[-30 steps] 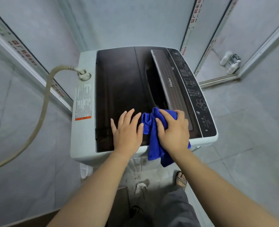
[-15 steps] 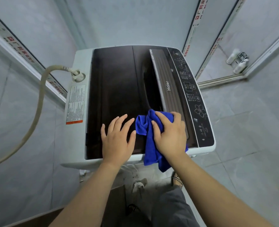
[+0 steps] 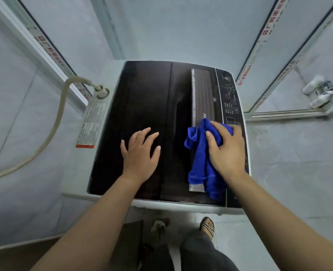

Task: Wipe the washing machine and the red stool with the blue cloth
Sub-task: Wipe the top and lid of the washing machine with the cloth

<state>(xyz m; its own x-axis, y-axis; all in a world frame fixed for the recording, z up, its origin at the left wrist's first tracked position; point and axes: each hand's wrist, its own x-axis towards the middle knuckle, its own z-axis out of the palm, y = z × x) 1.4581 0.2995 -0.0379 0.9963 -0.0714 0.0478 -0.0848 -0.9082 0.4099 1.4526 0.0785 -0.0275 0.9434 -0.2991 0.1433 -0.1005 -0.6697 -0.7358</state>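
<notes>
A top-loading washing machine with a dark glass lid and a black control panel on its right side fills the middle of the view. My right hand presses the bunched blue cloth onto the grey handle strip beside the panel, thumb curled over a fold. The cloth's tail reaches the lid's near edge. My left hand lies flat on the lid with its fingers spread. No red stool is in view.
A beige hose runs from the left into the machine's back left corner. Tiled walls close in behind and on the left. A glass door frame stands to the right, with white bottles behind it. My sandalled foot is below the machine.
My right hand has slid the blue cloth away from me and to the right, onto the handle strip by the panel. My left hand stays flat on the lid, now further from the cloth.
</notes>
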